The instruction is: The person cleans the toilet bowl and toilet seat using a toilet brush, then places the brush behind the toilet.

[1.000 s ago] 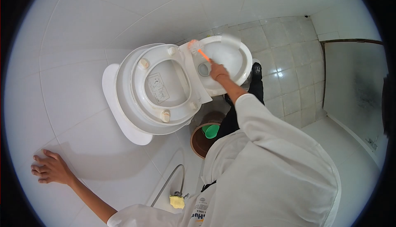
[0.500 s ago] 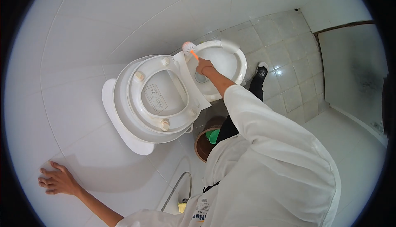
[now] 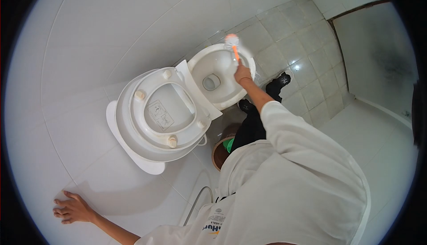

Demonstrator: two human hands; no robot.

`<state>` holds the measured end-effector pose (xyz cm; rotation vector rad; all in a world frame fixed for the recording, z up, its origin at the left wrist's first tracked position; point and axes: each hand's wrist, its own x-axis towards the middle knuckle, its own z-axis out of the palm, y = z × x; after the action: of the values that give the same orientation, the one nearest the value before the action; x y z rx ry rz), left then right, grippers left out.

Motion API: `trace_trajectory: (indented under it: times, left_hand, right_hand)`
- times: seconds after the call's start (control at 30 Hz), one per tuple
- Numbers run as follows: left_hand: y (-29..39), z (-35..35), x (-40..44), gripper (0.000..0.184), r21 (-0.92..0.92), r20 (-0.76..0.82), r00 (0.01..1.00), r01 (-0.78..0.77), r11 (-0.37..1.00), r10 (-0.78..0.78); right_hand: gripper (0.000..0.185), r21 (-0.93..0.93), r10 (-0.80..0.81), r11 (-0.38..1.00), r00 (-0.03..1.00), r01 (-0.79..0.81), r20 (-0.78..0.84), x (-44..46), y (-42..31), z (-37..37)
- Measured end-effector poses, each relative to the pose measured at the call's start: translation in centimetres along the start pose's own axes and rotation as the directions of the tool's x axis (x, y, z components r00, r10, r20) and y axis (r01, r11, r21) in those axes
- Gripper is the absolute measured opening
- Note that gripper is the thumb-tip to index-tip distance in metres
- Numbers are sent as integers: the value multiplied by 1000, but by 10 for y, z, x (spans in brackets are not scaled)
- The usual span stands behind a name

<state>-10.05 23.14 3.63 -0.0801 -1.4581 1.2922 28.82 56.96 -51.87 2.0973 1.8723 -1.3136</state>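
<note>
The brush (image 3: 235,52) is at the outer end of the bowl (image 3: 201,67), its round white-and-orange bristle head beyond the rim, contact not confirmed; the right hand (image 3: 243,73) has its fingers clamped on the slim orange handle. The left hand (image 3: 74,208) is placed against the smooth tiled wall (image 3: 75,142), fingers apart, a sound brace. In my judgement, even strokes with the bristles following the curved, glossy rim suit this work, avoiding flicks, while the oval seat (image 3: 138,116) stands raised, showing its pale, rounded bumpers (image 3: 172,141).
</note>
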Motion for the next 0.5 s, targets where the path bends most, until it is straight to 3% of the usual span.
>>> trace_trajectory:
  times: [0.2,0.27,0.33,0.4,0.5]
  left_hand:
    - [-5,-3,-1,52,-29,-29,1000,1,1000,-1]
    - [-5,0,0,52,-35,-44,999,2,999,-4]
    - [-5,6,0,52,-45,-59,998,7,999,-10]
    - [-2,5,1,51,-43,-62,998,11,999,-14]
    - [-5,5,0,51,-44,-65,998,8,999,-11]
  right_hand:
    - [51,-57,-85,994,983,95,163,9,-20,-51]
    - [52,-78,-82,993,994,88,78,5,27,-46]
    - [51,16,-64,998,997,65,-31,-17,91,-40]
    - [51,-2,62,998,998,-62,4,-59,134,-49]
    - [51,-15,112,994,994,-112,11,-95,165,-44]
